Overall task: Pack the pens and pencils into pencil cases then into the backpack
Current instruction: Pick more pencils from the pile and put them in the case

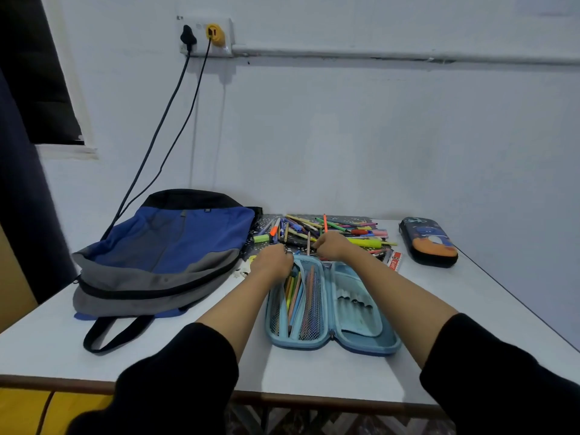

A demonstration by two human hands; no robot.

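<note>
Several pencils (295, 296) sit in the blue case (361, 344), most lie piled; right hand (333, 246) pinches a pencil (309, 241), grip of left hand (274, 262) unclear.

Loose black sleeves (175, 378) end near the elbows; left hand (274, 262) and right hand (332, 246) are bare.

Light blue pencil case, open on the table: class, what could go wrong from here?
The light blue pencil case's mesh pocket already looks full; the pencil at the right hand could snag or jam there.
The loose pile of pens and pencils may roll when hands rake it.
The dark pencil case sits near the table edge and could be knocked off.
</note>
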